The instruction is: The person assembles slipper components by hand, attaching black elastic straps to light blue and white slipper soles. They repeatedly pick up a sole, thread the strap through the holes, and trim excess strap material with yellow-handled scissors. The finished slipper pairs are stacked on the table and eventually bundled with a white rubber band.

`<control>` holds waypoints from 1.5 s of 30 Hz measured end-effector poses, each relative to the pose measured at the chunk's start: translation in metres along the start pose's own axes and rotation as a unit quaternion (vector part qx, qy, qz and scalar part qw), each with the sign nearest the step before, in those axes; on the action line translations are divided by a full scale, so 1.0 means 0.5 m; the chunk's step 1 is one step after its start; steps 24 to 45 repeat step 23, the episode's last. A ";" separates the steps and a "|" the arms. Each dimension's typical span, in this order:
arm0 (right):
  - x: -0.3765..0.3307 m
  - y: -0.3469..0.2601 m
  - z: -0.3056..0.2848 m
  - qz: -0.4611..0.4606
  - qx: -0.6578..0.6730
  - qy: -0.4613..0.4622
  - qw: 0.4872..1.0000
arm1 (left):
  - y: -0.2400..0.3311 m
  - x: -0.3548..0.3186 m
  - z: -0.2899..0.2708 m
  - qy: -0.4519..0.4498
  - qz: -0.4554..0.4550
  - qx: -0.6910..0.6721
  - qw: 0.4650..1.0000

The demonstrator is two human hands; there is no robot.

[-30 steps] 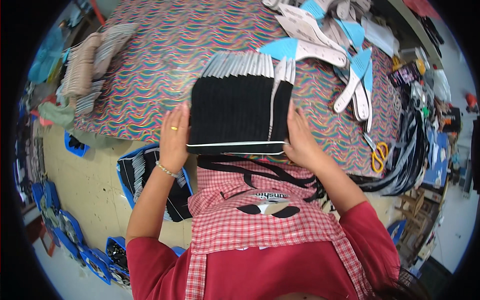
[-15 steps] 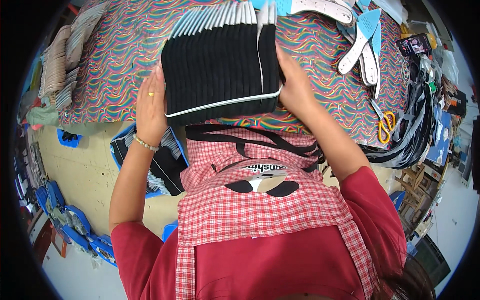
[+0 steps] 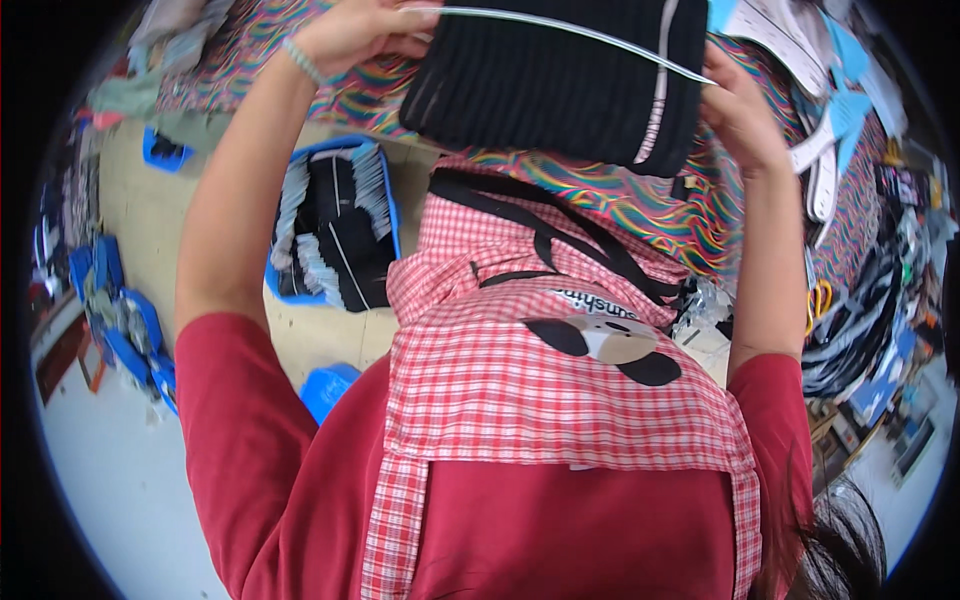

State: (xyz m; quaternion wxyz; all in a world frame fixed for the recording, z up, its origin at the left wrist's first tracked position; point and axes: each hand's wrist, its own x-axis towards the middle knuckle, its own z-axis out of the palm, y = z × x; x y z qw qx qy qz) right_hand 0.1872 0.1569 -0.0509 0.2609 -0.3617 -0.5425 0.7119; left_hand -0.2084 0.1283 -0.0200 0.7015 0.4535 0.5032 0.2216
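A thick bundle of black insoles, packed side by side, stands near the front edge of the table. A thin white band runs across it and reaches slightly past both sides. At the left end my left hand is closed on the band, its lower fingers against the bundle's side. My right hand pinches the band at the opposite end, thumb along the bundle's edge. One pale strip shows among the black pieces near the right. The bundle's top lies beyond the upper edge of the picture.
A blue crate with more banded black bundles stands on the floor, left of my checked apron. Blue-and-white insoles and yellow-handled scissors lie to the right on the patterned tablecloth. Black strips hang beyond them.
The bundle and both hands now appear higher and further right, as the whole view has shifted. My hands have gone from flat against the bundle's sides to gripping the band's ends.
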 end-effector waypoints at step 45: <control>-0.039 0.086 0.113 -0.104 -0.266 0.155 0.946 | -0.152 -0.073 0.204 0.277 0.370 0.120 0.879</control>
